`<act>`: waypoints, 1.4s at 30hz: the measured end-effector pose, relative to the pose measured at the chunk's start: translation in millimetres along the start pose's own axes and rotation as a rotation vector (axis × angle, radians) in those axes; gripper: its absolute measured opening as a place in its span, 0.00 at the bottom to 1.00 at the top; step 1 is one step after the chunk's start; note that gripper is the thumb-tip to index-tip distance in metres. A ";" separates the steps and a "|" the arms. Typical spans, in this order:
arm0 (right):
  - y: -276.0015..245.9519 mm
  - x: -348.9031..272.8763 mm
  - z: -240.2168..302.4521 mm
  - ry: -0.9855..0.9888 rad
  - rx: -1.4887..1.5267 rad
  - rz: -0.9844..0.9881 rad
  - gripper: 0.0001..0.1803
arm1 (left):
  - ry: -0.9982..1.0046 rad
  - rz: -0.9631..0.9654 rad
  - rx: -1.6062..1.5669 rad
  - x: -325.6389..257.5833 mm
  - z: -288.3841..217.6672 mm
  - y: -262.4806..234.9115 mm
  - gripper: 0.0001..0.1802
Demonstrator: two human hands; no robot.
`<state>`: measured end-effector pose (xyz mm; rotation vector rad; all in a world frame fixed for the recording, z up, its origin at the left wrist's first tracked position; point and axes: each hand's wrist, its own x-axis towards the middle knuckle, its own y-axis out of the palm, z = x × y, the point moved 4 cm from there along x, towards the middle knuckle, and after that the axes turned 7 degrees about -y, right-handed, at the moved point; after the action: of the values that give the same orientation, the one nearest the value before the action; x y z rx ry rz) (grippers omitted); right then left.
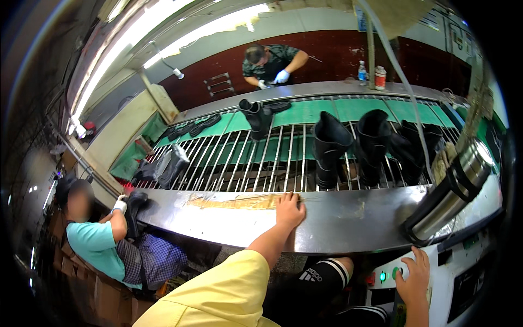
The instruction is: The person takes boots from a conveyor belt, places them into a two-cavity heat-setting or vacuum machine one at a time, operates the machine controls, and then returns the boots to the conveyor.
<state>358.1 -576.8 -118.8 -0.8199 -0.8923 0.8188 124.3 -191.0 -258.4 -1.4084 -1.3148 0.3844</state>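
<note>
My left hand (290, 211) lies on the bare metal ledge (338, 220) along the conveyor's near side, palm down with its fingers stretched out toward the rollers. A strip of brown tape (239, 202) runs along the ledge just left of it. At the lower right, my right hand (415, 278) is over a white control box (441, 272), fingers apart. Its thumb is close to a green button (396, 272); whether it touches cannot be made out. A lit green button (383, 276) and a red switch (371, 279) sit to the left. Neither hand visibly holds anything.
Several black boots (330, 147) stand on the roller conveyor (272, 163), with dark soles (206, 125) on its green belt (229, 125). A steel flask (449, 191) leans at right. One co-worker (95, 240) sits at left holding a boot; another (272, 62) works across the conveyor.
</note>
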 end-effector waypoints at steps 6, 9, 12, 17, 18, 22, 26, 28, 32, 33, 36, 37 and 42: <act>0.3 0.6 3.3 -0.020 -0.008 0.034 0.15 | 0.007 -0.022 0.010 -1.9 1.4 -3.4 0.22; 0.2 1.6 5.7 -0.008 -0.016 0.063 0.15 | -0.006 -0.006 0.004 -0.5 1.5 -4.2 0.22; -1.1 1.8 9.1 -0.006 -0.023 0.072 0.15 | -0.014 0.017 0.005 -0.2 2.0 -6.8 0.23; 0.5 -0.5 6.0 -0.010 -0.022 0.058 0.15 | -0.006 0.023 -0.001 -0.1 4.5 -5.3 0.23; 1.4 -0.6 3.1 -0.011 -0.029 0.072 0.16 | -0.010 0.033 -0.009 1.3 4.3 -6.1 0.24; 2.1 -0.4 0.1 -0.016 -0.045 0.089 0.15 | -0.017 0.016 -0.001 1.1 4.6 -6.1 0.24; -11.8 7.3 17.2 -0.220 -0.152 0.058 0.14 | -0.027 0.030 -0.001 0.1 5.5 -7.6 0.24; -10.2 4.3 12.6 -0.170 -0.127 0.090 0.16 | -0.024 0.037 0.000 0.5 3.6 -9.0 0.24; -9.2 3.9 13.6 -0.167 -0.119 0.093 0.16 | -0.026 0.041 -0.005 0.7 6.4 -7.9 0.24; -9.0 4.0 13.5 -0.164 -0.120 0.101 0.16 | -0.028 0.039 -0.008 0.4 6.8 -7.6 0.24; -9.1 3.8 13.3 -0.159 -0.110 0.105 0.15 | -0.029 0.034 -0.014 -0.8 7.0 -7.9 0.24; -9.5 2.0 12.1 -0.161 -0.098 0.096 0.15 | -0.027 0.033 -0.012 -0.5 6.1 -8.0 0.24; -9.6 -2.5 16.4 -0.166 -0.095 0.079 0.14 | -0.037 0.046 -0.010 0.7 7.0 -9.4 0.24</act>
<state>345.0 -579.0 -105.0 -0.8835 -1.0570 0.9294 114.2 -189.2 -252.5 -1.4480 -1.3180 0.4365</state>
